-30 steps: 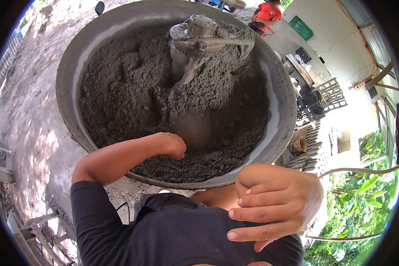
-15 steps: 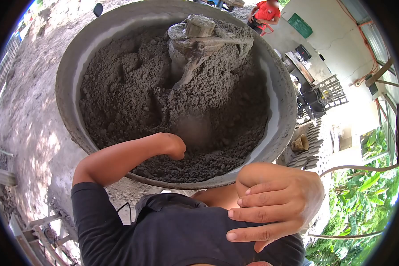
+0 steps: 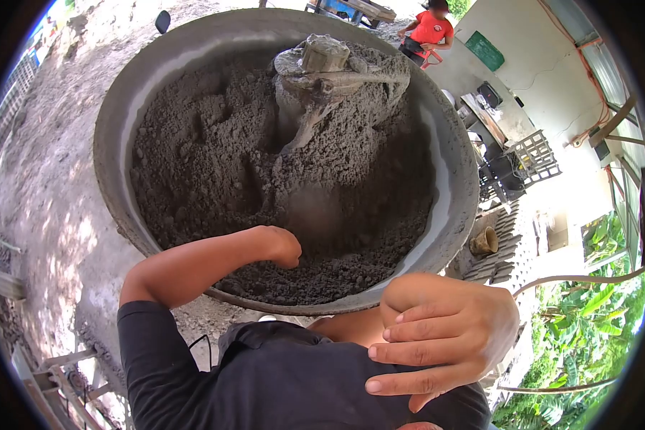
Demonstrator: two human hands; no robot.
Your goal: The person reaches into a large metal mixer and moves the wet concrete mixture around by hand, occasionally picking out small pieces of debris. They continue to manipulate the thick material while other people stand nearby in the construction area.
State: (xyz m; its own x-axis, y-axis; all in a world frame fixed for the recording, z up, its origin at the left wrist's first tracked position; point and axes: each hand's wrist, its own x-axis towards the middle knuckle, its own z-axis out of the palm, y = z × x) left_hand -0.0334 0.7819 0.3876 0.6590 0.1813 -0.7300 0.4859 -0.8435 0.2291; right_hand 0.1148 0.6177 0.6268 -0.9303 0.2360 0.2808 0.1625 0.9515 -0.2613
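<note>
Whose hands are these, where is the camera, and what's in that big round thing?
There's no robot here: these are a person's bare hands, and the camera sits on that person's head, looking down. Every picture comes from there.

The big round grey tub holds crumbly dark-grey material. A chunky grey-caked part sticks up from it.

The left hand is bent over the tub; I can't tell whether it holds anything. The right hand has its fingers out, with nothing visible in it. Behind is someone in a red shirt.

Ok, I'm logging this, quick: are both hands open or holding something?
Left hand: over the grey mix, fingers hidden; open or closed can't be told.
Right hand: open, fingers loosely spread, holding nothing visible.
</note>
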